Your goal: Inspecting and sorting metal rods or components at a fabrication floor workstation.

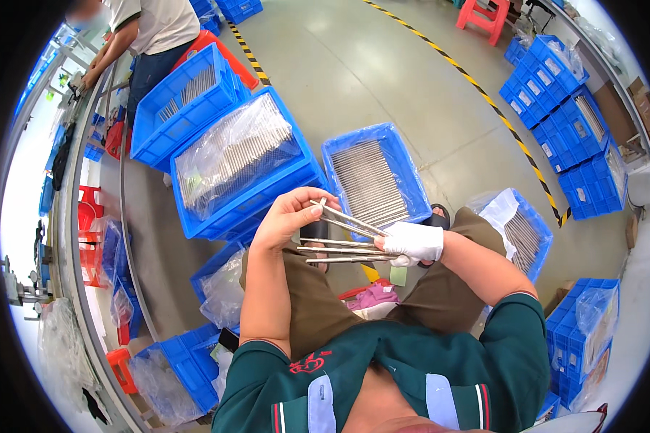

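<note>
My bare left hand (292,218) pinches the far end of a thin silver metal rod between thumb and fingers. A white glove covers my right hand (413,244), which grips the other ends of several such metal rods (339,250). They fan out toward the left above my lap, some ends free in the air. Just beyond my hands stands a blue crate (409,167), lined with clear plastic and holding rows of similar rods. By my right knee is another blue crate (543,249) with rods and a white sheet over its edge.
Left of the rods, stacked blue crates (249,209) hold more rods under clear plastic. A person (155,32) stands at the bench at far left. Blue crates (588,191) pile up along the right wall. A red stool (484,18) stands at the back.
</note>
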Demonstrator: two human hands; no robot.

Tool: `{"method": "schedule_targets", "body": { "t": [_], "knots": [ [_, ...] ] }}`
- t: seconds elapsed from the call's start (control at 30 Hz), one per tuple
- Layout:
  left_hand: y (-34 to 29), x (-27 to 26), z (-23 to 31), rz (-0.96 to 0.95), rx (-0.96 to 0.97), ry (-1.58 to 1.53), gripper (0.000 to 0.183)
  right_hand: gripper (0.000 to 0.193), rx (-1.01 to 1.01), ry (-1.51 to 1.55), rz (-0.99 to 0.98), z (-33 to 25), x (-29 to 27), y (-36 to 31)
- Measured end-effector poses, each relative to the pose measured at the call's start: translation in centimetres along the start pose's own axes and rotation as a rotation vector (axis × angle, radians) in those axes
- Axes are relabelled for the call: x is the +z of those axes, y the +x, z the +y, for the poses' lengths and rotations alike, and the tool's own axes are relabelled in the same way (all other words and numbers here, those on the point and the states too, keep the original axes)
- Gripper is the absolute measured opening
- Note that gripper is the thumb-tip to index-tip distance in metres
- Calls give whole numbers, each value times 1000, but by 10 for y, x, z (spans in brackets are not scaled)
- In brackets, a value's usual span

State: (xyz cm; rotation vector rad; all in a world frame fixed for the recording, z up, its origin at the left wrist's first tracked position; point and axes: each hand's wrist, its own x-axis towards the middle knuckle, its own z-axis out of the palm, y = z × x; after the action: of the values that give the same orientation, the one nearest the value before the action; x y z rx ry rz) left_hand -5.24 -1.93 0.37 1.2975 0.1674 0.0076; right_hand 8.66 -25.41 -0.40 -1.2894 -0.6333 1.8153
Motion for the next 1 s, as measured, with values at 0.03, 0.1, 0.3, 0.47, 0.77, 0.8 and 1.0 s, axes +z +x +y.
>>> {"method": "schedule_targets", "body": {
  "t": [0.03,0.1,0.3,0.47,0.77,0.8,1.0],
  "knots": [
    [-1,-1,0,48,-11,17,26,29,14,-17,16,4,-3,1],
    [-7,-12,2,156,54,56,23,28,52,-197,60,-4,-9,-1],
    [15,0,-31,543,43,-922,36,22,-570,-490,494,5,-11,9],
    [15,21,-32,443,75,-1047,37,29,-141,-1136,591,1,-4,12],
    [8,51,-23,368,-18,-137,21,32,77,-1117,301,1,-62,39],
    [8,46,-22,484,72,-77,21,31,91,-1304,402,5,-76,48],
    [-1,39,-8,391,9,-122,27,19,212,-1494,788,60,-222,136]
  ]
}}
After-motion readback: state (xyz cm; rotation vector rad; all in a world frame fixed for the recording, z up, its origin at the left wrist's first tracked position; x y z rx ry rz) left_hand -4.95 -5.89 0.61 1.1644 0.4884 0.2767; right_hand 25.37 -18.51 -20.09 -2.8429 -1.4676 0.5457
